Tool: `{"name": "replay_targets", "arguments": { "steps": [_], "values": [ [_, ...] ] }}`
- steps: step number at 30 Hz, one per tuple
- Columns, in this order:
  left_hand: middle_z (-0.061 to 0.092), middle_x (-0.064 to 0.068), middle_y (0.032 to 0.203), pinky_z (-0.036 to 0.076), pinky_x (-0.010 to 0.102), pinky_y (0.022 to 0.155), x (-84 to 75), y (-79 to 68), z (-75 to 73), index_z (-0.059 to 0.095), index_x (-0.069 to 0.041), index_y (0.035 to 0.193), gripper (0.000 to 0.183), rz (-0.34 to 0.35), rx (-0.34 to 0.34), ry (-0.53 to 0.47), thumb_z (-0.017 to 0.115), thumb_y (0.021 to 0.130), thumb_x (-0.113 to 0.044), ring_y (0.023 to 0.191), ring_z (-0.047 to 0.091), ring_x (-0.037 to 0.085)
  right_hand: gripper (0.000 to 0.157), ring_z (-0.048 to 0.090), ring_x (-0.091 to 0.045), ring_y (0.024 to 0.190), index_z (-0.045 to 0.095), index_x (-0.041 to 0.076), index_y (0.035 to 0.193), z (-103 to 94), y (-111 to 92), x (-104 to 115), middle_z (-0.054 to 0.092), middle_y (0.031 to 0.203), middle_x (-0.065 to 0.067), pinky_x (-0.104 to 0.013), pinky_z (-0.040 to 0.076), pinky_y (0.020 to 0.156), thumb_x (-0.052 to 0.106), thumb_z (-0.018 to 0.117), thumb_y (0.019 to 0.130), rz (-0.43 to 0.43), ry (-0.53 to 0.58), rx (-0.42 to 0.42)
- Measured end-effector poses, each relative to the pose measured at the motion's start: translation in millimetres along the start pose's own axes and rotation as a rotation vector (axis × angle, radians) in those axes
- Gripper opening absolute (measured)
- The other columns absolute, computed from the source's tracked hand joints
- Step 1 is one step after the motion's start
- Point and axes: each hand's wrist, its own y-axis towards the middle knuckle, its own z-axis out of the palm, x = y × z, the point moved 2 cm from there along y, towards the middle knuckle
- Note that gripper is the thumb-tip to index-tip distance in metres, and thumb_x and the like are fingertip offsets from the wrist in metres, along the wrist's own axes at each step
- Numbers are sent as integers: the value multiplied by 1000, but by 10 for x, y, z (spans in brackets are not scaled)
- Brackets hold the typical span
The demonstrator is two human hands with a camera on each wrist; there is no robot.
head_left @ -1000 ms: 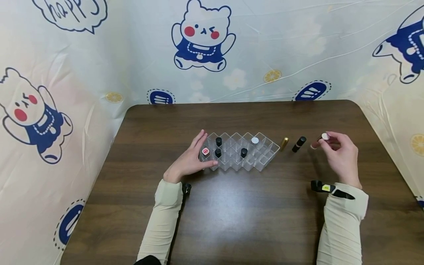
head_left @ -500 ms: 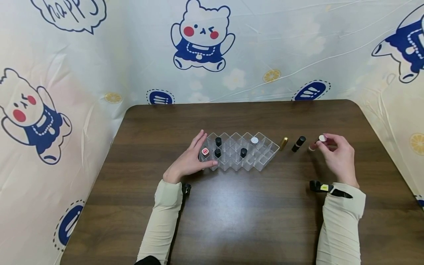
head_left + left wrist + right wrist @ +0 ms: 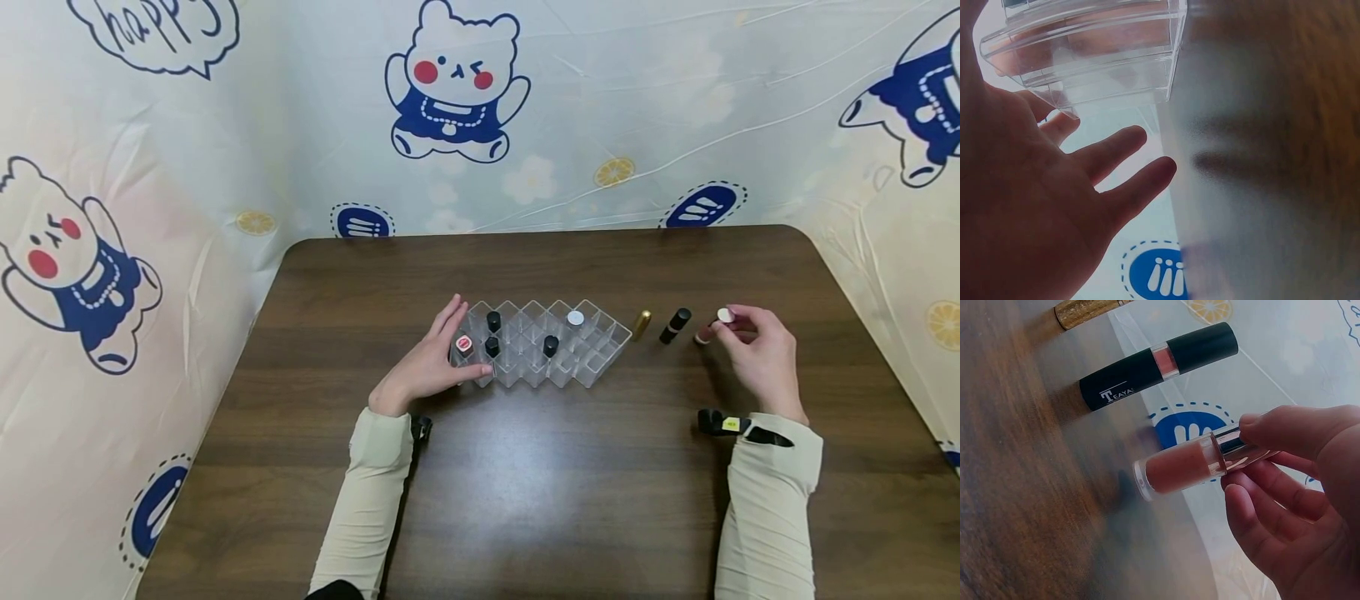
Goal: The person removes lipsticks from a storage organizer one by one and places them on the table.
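My right hand pinches a lip gloss tube by its shiny cap, between thumb and fingers. Its clear end with pinkish-brown gloss points down at the table; whether it touches the wood I cannot tell. Left of it stands a black lip gloss tube with a clear pink band, then a gold tube. A clear diamond-celled organizer sits mid-table, with several tubes in its cells. My left hand rests at its left end, thumb at the front and fingers behind, straight and spread.
Inside the organizer are black caps, a white cap and a red-and-white top. The brown wooden table meets a printed curtain along its back and sides.
My right hand has moved slightly left with the lip gloss tube, closer to the black tube, and the tube appears lower. The left hand and the organizer stay put.
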Motion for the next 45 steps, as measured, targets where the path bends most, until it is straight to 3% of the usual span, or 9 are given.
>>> {"name": "replay_targets", "arguments": {
  "steps": [4, 11, 30, 45],
  "values": [
    [-14, -29, 144, 39, 42, 97, 1, 2, 3, -4, -43, 139, 100, -1, -6, -2, 57, 65, -72, 130, 32, 16, 33, 44, 14, 76, 59, 4, 110, 8, -2, -14, 55, 104, -8, 2, 35, 67, 23, 63, 83, 3, -4, 8],
    [-10, -18, 149, 40, 42, 95, 8, 2, 3, -4, -42, 139, 100, 10, -3, 6, 56, 66, -72, 130, 33, 18, 33, 44, 13, 77, 59, 3, 110, 17, 1, -19, 56, 104, -11, 2, 34, 67, 22, 62, 84, -8, -13, 30],
    [-11, -15, 150, 40, 42, 96, 4, 0, -2, -5, -42, 140, 100, 19, 9, -5, 56, 67, -72, 131, 31, 18, 35, 43, 8, 81, 58, 3, 114, 8, -13, 21, 55, 106, -12, 1, 34, 68, 24, 59, 86, 6, -36, 62],
    [-10, -16, 149, 40, 42, 95, 11, 8, 9, -5, -42, 140, 100, 21, 4, -9, 56, 66, -72, 130, 33, 19, 34, 43, 13, 77, 59, 3, 113, 27, -3, -4, 56, 103, -12, 0, 36, 67, 23, 61, 85, -4, -26, 35]
  ]
}}
